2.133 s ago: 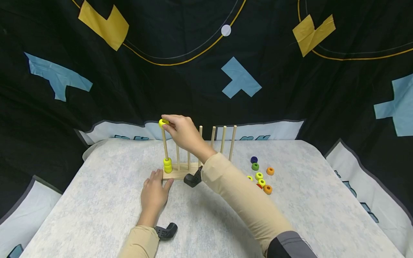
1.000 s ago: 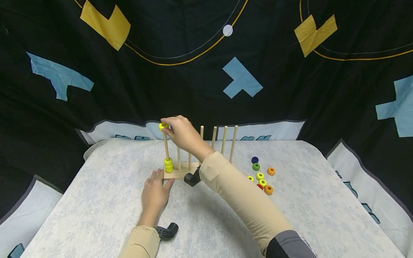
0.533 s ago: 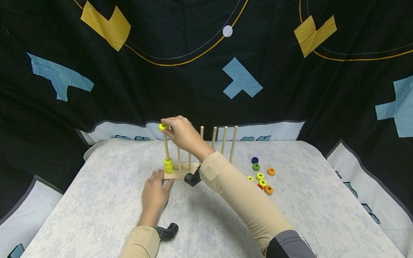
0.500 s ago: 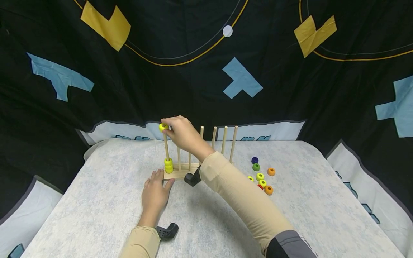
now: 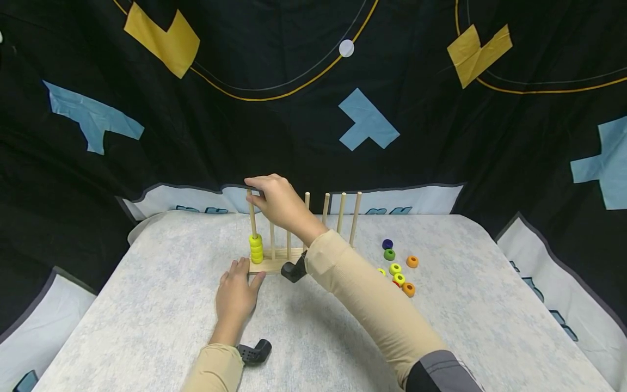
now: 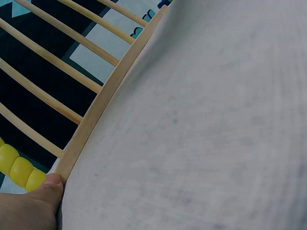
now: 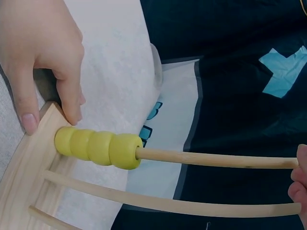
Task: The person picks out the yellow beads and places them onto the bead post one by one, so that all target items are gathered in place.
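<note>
The wooden peg stand (image 5: 272, 265) stands on the cloth, its upright pegs in a row. Several yellow beads (image 7: 98, 146) are stacked at the foot of its leftmost peg (image 7: 216, 158). My right hand (image 5: 281, 202) is at that peg's top, thumb and index finger parted around the tip with no bead between them. My left hand (image 5: 235, 294) holds the near left end of the base, thumb on the front edge and fingers across the end. In the left wrist view the thumb (image 6: 48, 194) lies against the base beside the yellow beads.
Loose beads lie to the right of the stand: a dark blue one (image 5: 387, 244), a green one (image 5: 389, 254), orange ones (image 5: 412, 262), yellow ones (image 5: 395, 268) and a red one mostly hidden. My right sleeve (image 5: 367, 294) crosses in front of the stand. A black curtain (image 5: 274, 141) hangs behind the table.
The yellow bead that my right hand pinched at the peg's top has dropped down onto the stack, and the fingers have parted. My left hand has stayed on the base.
</note>
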`<state>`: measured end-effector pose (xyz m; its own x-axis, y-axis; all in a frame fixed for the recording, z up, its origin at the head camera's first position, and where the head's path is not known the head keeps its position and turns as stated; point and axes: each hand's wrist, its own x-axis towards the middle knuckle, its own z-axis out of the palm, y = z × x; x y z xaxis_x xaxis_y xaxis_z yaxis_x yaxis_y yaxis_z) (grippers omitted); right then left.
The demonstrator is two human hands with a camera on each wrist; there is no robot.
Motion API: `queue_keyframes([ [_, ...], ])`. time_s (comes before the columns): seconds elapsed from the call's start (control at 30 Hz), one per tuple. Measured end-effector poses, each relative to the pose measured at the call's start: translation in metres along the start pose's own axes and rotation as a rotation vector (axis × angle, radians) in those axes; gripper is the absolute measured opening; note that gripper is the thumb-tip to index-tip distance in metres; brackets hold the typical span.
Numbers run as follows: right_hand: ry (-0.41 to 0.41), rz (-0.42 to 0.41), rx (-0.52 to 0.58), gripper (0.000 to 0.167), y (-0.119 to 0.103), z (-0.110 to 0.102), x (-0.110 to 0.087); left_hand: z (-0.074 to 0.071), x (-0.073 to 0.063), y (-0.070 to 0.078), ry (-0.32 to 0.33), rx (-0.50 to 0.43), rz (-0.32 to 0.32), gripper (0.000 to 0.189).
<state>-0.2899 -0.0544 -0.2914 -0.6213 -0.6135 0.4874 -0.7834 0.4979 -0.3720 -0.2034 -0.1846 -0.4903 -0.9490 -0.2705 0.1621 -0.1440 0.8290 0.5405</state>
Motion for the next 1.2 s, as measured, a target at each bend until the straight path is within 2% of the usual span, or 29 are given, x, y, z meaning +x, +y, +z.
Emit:
queue_keyframes([
  [0.23,0.030,-0.028,0.026,0.040,-0.001,-0.004,-0.008,0.000,0.000,0.000,0.000,0.004,-0.002,0.067],
  [0.47,0.069,-0.095,-0.006,0.040,0.002,-0.003,-0.026,0.002,-0.001,0.001,0.029,0.010,0.013,0.067],
  [0.6,0.094,-0.120,0.025,0.040,0.006,-0.002,-0.038,0.001,-0.002,0.002,0.031,0.009,0.014,0.066],
  [0.97,0.078,-0.136,0.090,0.041,0.008,0.001,-0.073,-0.002,-0.002,0.001,0.019,0.007,0.000,0.068],
  [1.2,0.047,-0.081,0.130,0.041,0.018,0.002,-0.102,0.000,-0.002,0.002,0.008,0.013,0.005,0.068],
])
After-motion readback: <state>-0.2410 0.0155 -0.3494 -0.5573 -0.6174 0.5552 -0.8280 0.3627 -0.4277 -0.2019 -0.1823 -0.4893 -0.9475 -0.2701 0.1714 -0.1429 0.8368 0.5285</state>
